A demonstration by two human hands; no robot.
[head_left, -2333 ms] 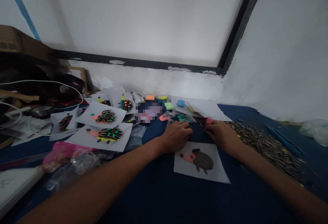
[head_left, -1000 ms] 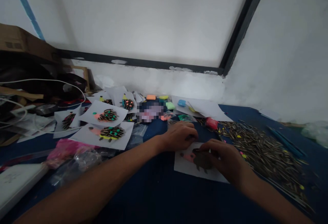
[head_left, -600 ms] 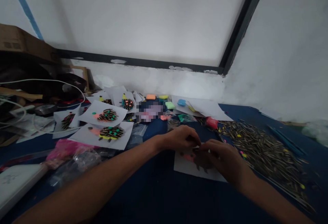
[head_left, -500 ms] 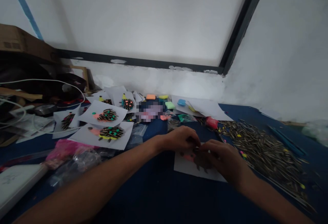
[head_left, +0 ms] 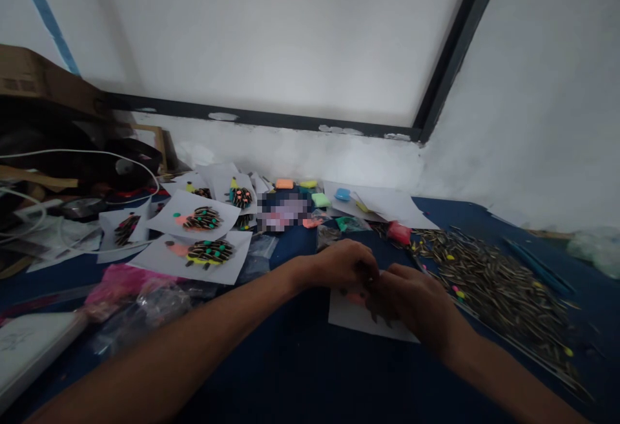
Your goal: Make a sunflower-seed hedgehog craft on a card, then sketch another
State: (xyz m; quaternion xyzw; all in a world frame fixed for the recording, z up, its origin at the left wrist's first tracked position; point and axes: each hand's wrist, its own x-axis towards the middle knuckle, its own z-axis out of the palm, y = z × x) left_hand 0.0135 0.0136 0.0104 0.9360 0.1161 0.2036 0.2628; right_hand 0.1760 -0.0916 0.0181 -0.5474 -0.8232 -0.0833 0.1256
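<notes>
Head cam's got the left hand (head_left: 346,264) and right hand (head_left: 417,304) meeting over the white sheet (head_left: 351,319) on the blue bench (head_left: 290,375), mostly covering the grey-and-pink animal figure (head_left: 357,298) on it. Couple seconds ago the right one was up at the red packet (head_left: 399,233); now it's down over the figure's body. So I'd say the work's moved off the supplies and onto the figure. Fingertips are in shadow, so can't tell whether they're pinching anything. Seed pile (head_left: 498,282) sits off to the right.
</notes>
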